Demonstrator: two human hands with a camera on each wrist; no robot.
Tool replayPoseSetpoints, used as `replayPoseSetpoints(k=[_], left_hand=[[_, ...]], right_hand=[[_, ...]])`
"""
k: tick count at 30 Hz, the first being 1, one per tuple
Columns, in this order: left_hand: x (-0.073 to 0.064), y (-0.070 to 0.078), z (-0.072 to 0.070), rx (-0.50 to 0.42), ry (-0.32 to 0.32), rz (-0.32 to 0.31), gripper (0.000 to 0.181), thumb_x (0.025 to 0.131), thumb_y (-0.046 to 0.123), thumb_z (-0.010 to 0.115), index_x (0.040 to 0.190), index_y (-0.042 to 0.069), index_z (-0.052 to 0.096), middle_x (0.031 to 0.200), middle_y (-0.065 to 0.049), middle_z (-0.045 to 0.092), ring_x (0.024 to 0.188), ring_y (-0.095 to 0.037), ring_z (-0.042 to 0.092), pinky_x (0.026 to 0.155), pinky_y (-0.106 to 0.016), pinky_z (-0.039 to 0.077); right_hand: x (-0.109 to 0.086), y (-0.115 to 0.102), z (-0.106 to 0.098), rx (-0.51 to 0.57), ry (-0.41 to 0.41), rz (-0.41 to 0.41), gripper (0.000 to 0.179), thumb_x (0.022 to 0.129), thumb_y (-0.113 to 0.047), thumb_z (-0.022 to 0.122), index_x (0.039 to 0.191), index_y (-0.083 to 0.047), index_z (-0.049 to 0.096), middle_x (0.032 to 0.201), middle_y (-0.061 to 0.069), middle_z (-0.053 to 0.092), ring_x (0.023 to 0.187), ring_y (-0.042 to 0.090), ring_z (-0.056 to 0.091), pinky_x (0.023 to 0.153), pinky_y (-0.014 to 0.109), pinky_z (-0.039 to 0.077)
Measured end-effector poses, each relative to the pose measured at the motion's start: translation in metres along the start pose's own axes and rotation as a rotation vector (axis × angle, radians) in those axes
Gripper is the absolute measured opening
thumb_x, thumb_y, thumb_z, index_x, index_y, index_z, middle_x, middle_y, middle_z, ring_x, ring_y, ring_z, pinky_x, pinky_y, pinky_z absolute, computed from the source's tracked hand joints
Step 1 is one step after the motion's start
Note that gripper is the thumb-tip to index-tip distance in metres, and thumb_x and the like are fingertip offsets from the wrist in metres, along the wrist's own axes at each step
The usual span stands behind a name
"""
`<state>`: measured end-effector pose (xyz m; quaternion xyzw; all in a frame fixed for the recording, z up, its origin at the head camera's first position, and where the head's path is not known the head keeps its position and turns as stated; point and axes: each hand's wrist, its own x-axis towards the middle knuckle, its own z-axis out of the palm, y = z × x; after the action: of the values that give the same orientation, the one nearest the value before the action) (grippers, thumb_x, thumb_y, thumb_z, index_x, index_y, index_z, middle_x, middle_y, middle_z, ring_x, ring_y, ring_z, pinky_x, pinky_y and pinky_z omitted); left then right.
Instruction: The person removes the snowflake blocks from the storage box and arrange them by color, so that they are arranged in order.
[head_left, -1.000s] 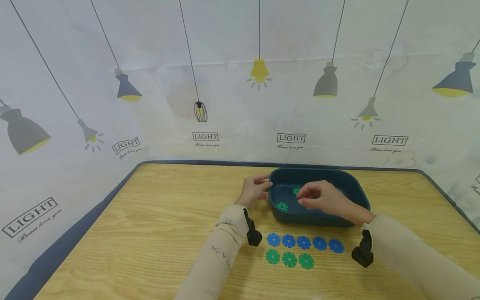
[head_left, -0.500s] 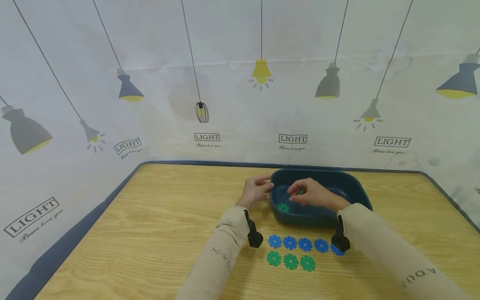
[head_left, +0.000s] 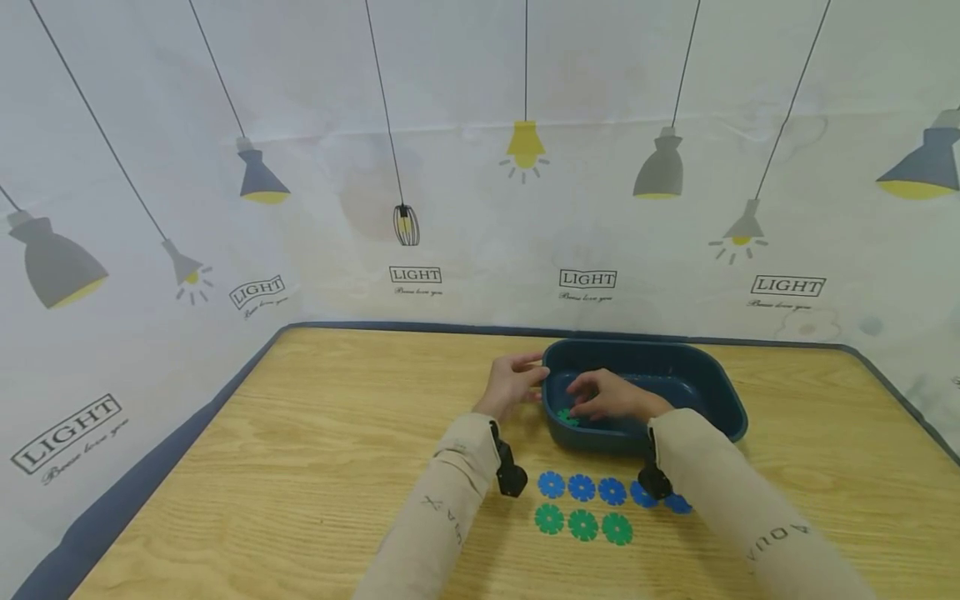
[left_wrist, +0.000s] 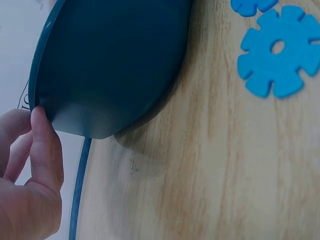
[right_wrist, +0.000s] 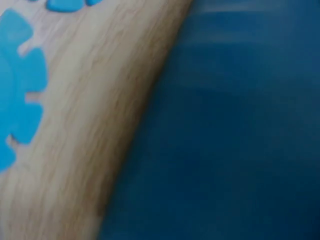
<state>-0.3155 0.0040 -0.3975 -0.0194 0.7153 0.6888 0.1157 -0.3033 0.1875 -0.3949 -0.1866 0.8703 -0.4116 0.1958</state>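
My left hand (head_left: 512,385) holds the left end of a dark blue plastic basin (head_left: 705,379). In the left wrist view its thumb lies against the basin wall (left_wrist: 115,60) at the rim, with the fingers behind. Inside the basin is my right hand (head_left: 611,396), its fingers bent and apart from the thumb. The thumb tip is at a green notched snowflake disc (head_left: 564,416) on the basin floor; whether they touch is unclear. Blue discs (head_left: 581,487) lie in a row in front of the basin, with green discs (head_left: 582,525) in a shorter row nearer me.
A wooden table (head_left: 337,433) bears everything. Behind it hangs a pale cloth (head_left: 465,183) printed with lamps. My right sleeve (head_left: 720,475) partly covers the right end of the blue row. Right wrist view is blurred, showing basin wall and a blue disc (right_wrist: 20,85).
My right hand has moved left and lower in the basin, to the near-left green disc. The second green disc is now out of sight. My left hand has stayed at the basin's end.
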Motion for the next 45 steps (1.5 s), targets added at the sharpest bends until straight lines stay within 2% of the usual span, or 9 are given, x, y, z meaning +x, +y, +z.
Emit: replayPoseSetpoints(k=[10, 16, 22, 30, 37, 45], left_hand=[[-0.0008, -0.0014, 0.0004, -0.016, 0.003, 0.013, 0.030, 0.082, 0.004, 0.063, 0.112, 0.008, 0.064, 0.097, -0.010, 0.061, 0.080, -0.025, 0.064, 0.061, -0.029, 0.055], [0.0000, -0.0013, -0.0004, -0.013, 0.003, 0.003, 0.030, 0.083, 0.005, 0.063, 0.112, 0.009, 0.064, 0.098, -0.009, 0.061, 0.082, -0.025, 0.064, 0.060, -0.027, 0.054], [-0.0002, -0.0012, -0.0008, -0.014, -0.002, -0.001, 0.030, 0.082, 0.005, 0.063, 0.113, 0.009, 0.064, 0.098, -0.009, 0.061, 0.084, -0.026, 0.063, 0.056, -0.024, 0.054], [-0.0021, 0.0013, -0.0007, -0.020, -0.007, -0.005, 0.031, 0.083, 0.005, 0.063, 0.113, 0.009, 0.063, 0.098, -0.009, 0.061, 0.082, -0.025, 0.064, 0.056, -0.024, 0.053], [-0.0032, 0.0029, -0.0011, -0.012, -0.004, -0.009, 0.030, 0.083, 0.006, 0.063, 0.113, 0.010, 0.063, 0.099, -0.009, 0.060, 0.074, -0.017, 0.063, 0.058, -0.024, 0.054], [-0.0037, 0.0032, -0.0012, -0.009, -0.009, -0.005, 0.031, 0.083, 0.005, 0.062, 0.114, 0.009, 0.063, 0.100, -0.009, 0.061, 0.077, -0.020, 0.064, 0.058, -0.025, 0.054]], right_hand=[[0.0029, 0.0005, 0.0072, -0.083, -0.003, -0.031, 0.037, 0.076, -0.001, 0.067, 0.108, 0.013, 0.055, 0.098, 0.018, 0.059, 0.091, 0.026, 0.055, 0.075, 0.036, 0.050], [0.0050, 0.0012, 0.0088, -0.099, -0.007, -0.002, 0.032, 0.076, 0.003, 0.065, 0.106, 0.010, 0.058, 0.091, 0.012, 0.060, 0.082, 0.018, 0.054, 0.072, 0.032, 0.049], [0.0054, -0.0001, 0.0093, -0.119, 0.001, 0.022, 0.030, 0.074, 0.004, 0.067, 0.103, 0.007, 0.061, 0.089, 0.009, 0.059, 0.080, 0.017, 0.052, 0.070, 0.030, 0.048], [0.0069, -0.0003, 0.0065, -0.169, -0.016, 0.011, 0.027, 0.074, 0.002, 0.068, 0.100, 0.005, 0.063, 0.086, 0.008, 0.060, 0.077, 0.016, 0.052, 0.067, 0.028, 0.047], [0.0062, -0.0011, 0.0048, -0.186, -0.039, -0.043, 0.024, 0.074, 0.004, 0.066, 0.098, 0.006, 0.062, 0.084, 0.009, 0.059, 0.075, 0.015, 0.052, 0.065, 0.027, 0.047], [0.0054, -0.0043, 0.0047, -0.161, -0.041, -0.004, 0.022, 0.074, 0.007, 0.065, 0.094, 0.007, 0.060, 0.082, 0.010, 0.057, 0.074, 0.017, 0.051, 0.065, 0.027, 0.046]])
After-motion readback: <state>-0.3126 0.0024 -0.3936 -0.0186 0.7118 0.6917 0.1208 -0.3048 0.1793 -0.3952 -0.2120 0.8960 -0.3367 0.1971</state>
